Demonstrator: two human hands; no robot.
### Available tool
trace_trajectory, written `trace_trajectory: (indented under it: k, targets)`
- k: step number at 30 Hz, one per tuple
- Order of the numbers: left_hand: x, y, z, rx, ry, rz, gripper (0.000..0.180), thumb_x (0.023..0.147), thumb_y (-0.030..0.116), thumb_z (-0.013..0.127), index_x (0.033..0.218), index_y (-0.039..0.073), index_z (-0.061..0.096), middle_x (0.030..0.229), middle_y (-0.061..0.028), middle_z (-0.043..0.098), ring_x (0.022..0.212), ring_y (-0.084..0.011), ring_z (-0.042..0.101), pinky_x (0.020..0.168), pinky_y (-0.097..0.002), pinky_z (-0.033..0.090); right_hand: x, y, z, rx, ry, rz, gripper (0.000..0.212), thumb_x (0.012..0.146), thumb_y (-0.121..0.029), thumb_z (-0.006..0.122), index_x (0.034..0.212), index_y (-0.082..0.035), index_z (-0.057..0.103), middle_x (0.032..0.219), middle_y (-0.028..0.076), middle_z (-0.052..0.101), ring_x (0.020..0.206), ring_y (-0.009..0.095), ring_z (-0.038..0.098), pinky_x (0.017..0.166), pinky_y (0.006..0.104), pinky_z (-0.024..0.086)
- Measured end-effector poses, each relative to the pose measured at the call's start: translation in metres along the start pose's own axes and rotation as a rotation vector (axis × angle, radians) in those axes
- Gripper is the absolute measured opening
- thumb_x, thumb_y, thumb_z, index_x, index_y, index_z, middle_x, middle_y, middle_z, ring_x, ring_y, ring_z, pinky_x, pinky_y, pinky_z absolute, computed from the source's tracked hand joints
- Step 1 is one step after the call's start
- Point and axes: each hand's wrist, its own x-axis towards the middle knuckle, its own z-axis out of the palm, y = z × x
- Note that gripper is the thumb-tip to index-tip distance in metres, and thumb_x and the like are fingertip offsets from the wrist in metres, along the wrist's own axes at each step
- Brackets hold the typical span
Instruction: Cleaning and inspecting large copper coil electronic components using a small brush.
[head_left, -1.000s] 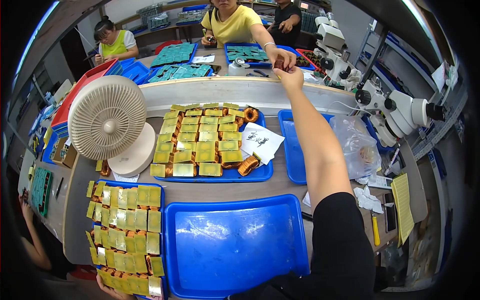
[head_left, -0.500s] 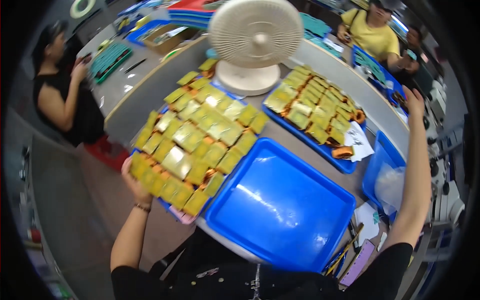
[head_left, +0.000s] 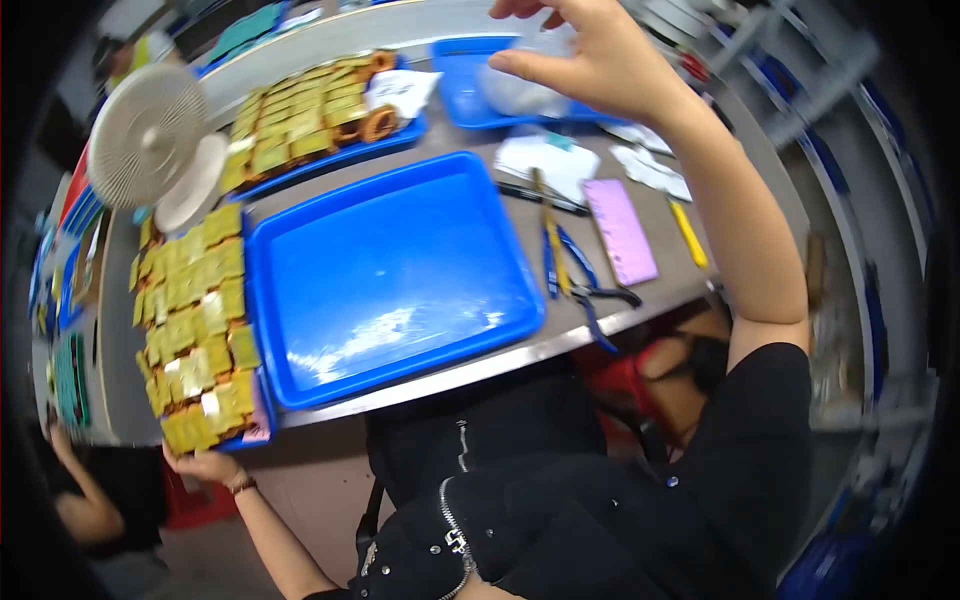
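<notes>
At the left, a blue tray point(head_left: 262, 425) is packed with rows of coppery coil pieces topped with yellow squares point(head_left: 195, 330). My left hand point(head_left: 203, 466) grips the near end of this tray, its fingertips partly hidden by the load. High at the top, my right hand point(head_left: 585, 50) is raised over a blue bin point(head_left: 462, 95), thumb and fingers apart, with nothing seen in it. A clear plastic bag point(head_left: 525, 90) lies in that bin, behind the hand. Between the two hands sits a bare blue tray point(head_left: 385, 265) at the table's front edge.
Another tray of coils point(head_left: 300, 120) stands at the back, near a white fan point(head_left: 150, 140). Cutters point(head_left: 590, 290), a purple ruler-like strip point(head_left: 620, 232), a yellow knife-like tool point(head_left: 688, 233) and papers point(head_left: 545, 165) lie at the right. A person point(head_left: 90, 500) sits at lower left.
The view has swung to the right. My right hand has come from the far right to above the bin with the plastic bag. My left hand stays at the loaded tray.
</notes>
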Motion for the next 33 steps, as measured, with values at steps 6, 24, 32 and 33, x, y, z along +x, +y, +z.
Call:
trace_trajectory:
  k: [6, 24, 32, 33]
  targets:
    - [0.002, -0.001, 0.026, 0.197, -0.050, 0.129, 0.041, 0.083, -0.002, 0.048, 0.122, -0.007, 0.035, 0.120, -0.0218, 0.045, 0.109, -0.0289, 0.047, 0.094, -0.0398, 0.039, -0.179, 0.042, -0.081, 0.323, 0.422, 0.520, 0.036, 0.078, -0.006, 0.067, 0.110, -0.001, 0.053, 0.091, 0.003, 0.058, 0.084, 0.008, 0.056, 0.074, 0.0215, 0.046]
    - [0.034, -0.111, 0.095, -0.177, -0.632, 0.871, 0.070, 0.080, 0.047, 0.037, 0.119, -0.012, 0.040, 0.115, -0.0304, 0.048, 0.104, -0.0440, 0.048, 0.093, -0.0484, 0.038, -0.602, -0.043, -0.115, -0.579, 0.300, 1.779, 0.032, 0.073, -0.031, 0.070, 0.085, -0.002, 0.061, 0.071, 0.003, 0.060, 0.059, 0.013, 0.054, 0.058, 0.0250, 0.045]
    - [0.000, 0.028, -0.018, 0.309, 0.099, 0.081, 0.053, 0.073, 0.004, 0.058, 0.120, -0.005, 0.037, 0.119, -0.0220, 0.044, 0.107, -0.0339, 0.048, 0.093, -0.0407, 0.041, -0.598, 0.020, -0.072, 0.459, 0.966, 1.896, 0.072, 0.074, -0.053, 0.064, 0.129, -0.013, 0.041, 0.114, 0.004, 0.054, 0.081, 0.012, 0.053, 0.062, 0.0230, 0.042]
    - [0.002, 0.022, -0.020, 0.315, 0.073, 0.087, 0.057, 0.070, 0.000, 0.056, 0.122, -0.004, 0.035, 0.122, -0.0213, 0.042, 0.108, -0.0322, 0.048, 0.094, -0.0399, 0.040, -0.606, 0.029, -0.073, 0.509, 1.040, 1.819, 0.078, 0.072, -0.056, 0.064, 0.134, -0.016, 0.035, 0.124, 0.005, 0.048, 0.093, 0.014, 0.049, 0.067, 0.0241, 0.039]
